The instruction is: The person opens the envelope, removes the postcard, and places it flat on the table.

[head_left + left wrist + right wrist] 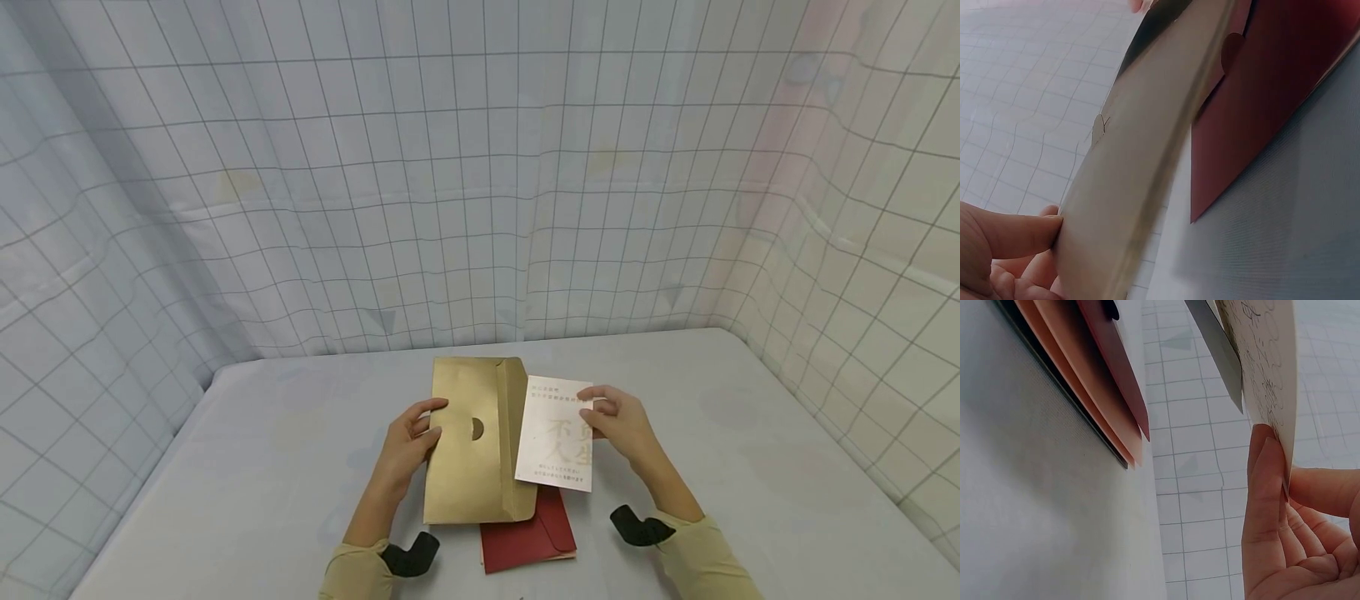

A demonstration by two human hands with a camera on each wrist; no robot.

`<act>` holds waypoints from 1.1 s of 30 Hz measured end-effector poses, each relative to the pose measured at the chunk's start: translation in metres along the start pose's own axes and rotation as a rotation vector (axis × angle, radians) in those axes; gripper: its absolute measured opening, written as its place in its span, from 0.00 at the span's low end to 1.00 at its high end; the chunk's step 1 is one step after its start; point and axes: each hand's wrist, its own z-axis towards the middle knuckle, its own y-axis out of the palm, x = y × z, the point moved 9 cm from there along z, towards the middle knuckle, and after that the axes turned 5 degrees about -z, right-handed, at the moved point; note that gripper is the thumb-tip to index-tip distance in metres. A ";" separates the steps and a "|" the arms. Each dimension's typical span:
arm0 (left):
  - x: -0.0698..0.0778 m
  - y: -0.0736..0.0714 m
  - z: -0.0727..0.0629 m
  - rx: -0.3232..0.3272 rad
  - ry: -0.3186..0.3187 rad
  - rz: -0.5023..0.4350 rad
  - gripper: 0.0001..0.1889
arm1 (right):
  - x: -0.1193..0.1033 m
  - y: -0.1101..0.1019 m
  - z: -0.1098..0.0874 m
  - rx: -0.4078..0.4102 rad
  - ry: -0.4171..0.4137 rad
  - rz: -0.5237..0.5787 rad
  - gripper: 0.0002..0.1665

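Observation:
My left hand pinches the left edge of a gold envelope, which has a small half-round notch at its middle and a flap along its right side. In the left wrist view the thumb presses on the near face of the envelope. A white card with pale printed characters is pinched at its right edge by my right hand. The card's left edge overlaps the envelope's flap in the head view. Handwriting-like lines show on the back of the card in the right wrist view.
Below the gold envelope lies a red envelope, partly covered by it, with paler layers under it. All of this is over a white-covered table. Grid-patterned curtains hang behind and at both sides.

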 end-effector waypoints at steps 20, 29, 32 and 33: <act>0.002 -0.010 -0.001 0.023 -0.009 0.005 0.22 | 0.006 -0.002 0.003 0.004 0.018 -0.007 0.17; 0.000 -0.014 -0.001 0.021 -0.011 0.008 0.21 | 0.004 -0.004 0.001 0.002 0.015 -0.013 0.18; 0.001 -0.015 0.000 0.021 -0.010 0.005 0.22 | 0.005 -0.006 0.002 0.006 0.015 -0.012 0.18; 0.000 -0.015 0.001 0.024 -0.013 0.003 0.22 | 0.006 -0.006 0.002 0.007 0.018 -0.011 0.18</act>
